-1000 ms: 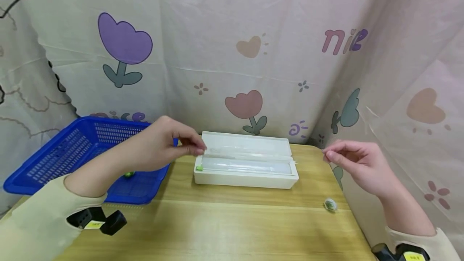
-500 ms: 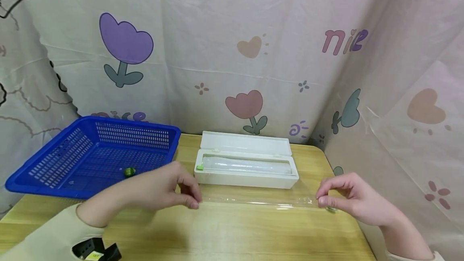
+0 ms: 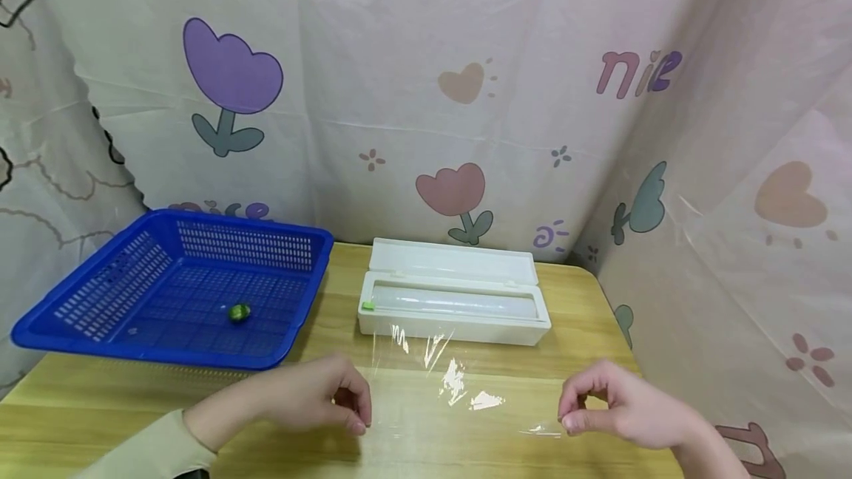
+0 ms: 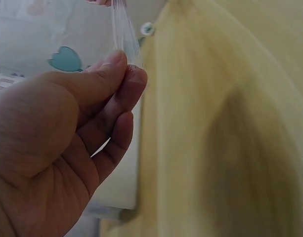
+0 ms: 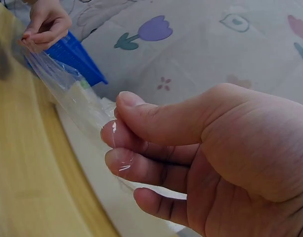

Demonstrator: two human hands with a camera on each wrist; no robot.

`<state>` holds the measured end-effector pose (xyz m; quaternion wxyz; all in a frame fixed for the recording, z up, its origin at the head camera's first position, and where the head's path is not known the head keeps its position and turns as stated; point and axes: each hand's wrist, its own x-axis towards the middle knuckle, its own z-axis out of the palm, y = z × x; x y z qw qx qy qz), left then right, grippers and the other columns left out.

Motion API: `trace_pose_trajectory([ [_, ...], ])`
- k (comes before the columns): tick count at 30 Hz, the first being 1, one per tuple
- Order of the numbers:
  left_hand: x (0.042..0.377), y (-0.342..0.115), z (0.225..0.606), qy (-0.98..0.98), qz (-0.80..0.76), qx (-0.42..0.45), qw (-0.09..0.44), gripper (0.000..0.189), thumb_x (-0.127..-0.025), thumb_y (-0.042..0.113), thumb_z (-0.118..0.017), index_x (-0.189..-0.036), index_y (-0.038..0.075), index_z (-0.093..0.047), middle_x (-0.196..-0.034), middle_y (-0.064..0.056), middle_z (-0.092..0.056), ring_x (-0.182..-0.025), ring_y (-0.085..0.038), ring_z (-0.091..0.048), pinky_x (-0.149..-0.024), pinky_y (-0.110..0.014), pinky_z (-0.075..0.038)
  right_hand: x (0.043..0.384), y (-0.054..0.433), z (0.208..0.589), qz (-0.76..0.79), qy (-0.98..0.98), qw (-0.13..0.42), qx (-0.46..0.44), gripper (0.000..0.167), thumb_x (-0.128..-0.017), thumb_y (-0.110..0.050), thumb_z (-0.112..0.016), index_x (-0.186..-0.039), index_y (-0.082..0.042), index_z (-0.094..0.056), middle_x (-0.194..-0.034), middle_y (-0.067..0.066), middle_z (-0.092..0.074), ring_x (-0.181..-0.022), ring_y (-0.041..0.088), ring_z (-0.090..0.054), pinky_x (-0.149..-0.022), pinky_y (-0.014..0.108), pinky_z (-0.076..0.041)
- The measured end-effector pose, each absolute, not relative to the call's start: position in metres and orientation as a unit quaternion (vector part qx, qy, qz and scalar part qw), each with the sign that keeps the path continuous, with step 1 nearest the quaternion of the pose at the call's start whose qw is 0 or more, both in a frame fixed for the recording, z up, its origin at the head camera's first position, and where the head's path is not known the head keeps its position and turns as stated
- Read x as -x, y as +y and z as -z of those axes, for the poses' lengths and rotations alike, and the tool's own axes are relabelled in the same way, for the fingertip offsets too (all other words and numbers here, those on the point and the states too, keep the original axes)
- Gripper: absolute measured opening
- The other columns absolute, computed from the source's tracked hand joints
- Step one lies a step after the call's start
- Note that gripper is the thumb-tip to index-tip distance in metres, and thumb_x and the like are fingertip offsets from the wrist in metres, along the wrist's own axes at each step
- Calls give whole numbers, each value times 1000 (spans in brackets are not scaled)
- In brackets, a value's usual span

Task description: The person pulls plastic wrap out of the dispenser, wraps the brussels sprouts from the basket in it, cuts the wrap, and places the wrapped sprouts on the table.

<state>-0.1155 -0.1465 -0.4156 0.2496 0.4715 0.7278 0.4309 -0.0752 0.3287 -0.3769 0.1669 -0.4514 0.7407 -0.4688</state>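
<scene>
A clear sheet of plastic wrap (image 3: 454, 383) stretches between my two hands, showing mostly as bright glare over the table. Thumb and forefinger of my left hand (image 3: 316, 396) pinch one corner. My right hand (image 3: 622, 405) pinches the opposite corner, and in the right wrist view the wrap (image 5: 62, 81) runs in folds from one hand to the other. Behind the sheet sits a white wrap box (image 3: 452, 327), lid raised, with the roll (image 3: 452, 303) inside. A small round wrapped item (image 4: 147, 28) appears in the left wrist view; in the head view my right hand hides it.
At the left stands a blue plastic basket (image 3: 308, 316) holding a small green wrapped item (image 3: 239, 312). A bright green piece (image 3: 368, 305) sits at the box's left end. A printed curtain (image 3: 373, 94) closes off the back and right of the wooden table (image 3: 100, 405).
Both hands have moved from beside the box down toward me, drawing the plastic wrap forward over the table. The sheet now reaches out in front of the box, which stays in place.
</scene>
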Motion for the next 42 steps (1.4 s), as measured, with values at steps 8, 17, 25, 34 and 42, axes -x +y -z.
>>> trace_pose_trajectory([
  [8, 111, -146, 443, 727, -450, -448, 262, 7, -95, 13, -79, -90, 15, -77, -83, 17, -69, -73, 6, -60, -64, -24, -58, 72, 325, 400, 487, 739, 214, 414, 20, -96, 10, -70, -99, -9, -74, -85, 9, -73, -77, 10, -64, -69, 30, -59],
  [17, 108, -148, 466, 758, -402, -458, 234, 9, -97, 19, -79, -88, 20, -76, -81, 21, -67, -73, 7, -59, -64, -21, -55, 72, 324, 431, 479, 753, 235, 386, 15, -97, 4, -71, -98, -10, -75, -85, 5, -73, -79, -2, -61, -67, 29, -59],
  [25, 106, -148, 475, 779, -334, -498, 184, 10, -94, 24, -82, -87, 27, -76, -86, 27, -62, -80, 9, -57, -70, -16, -51, 70, 320, 451, 473, 756, 239, 384, 12, -96, 0, -73, -97, -12, -75, -88, 1, -72, -80, -3, -59, -66, 26, -56],
  [34, 104, -147, 475, 783, -317, -506, 178, 12, -94, 23, -83, -86, 28, -76, -83, 28, -59, -75, 11, -54, -65, -12, -48, 64, 318, 463, 476, 766, 247, 353, 6, -97, -4, -75, -98, -9, -78, -95, 1, -70, -84, -1, -59, -69, 25, -56],
  [42, 101, -145, 474, 785, -318, -501, 177, 14, -99, 32, -78, -86, 27, -76, -77, 28, -57, -67, 12, -51, -57, -11, -46, 59, 315, 471, 481, 782, 262, 298, 19, -109, -10, -60, -99, -8, -76, -82, 2, -73, -71, 2, -63, -62, 24, -56],
])
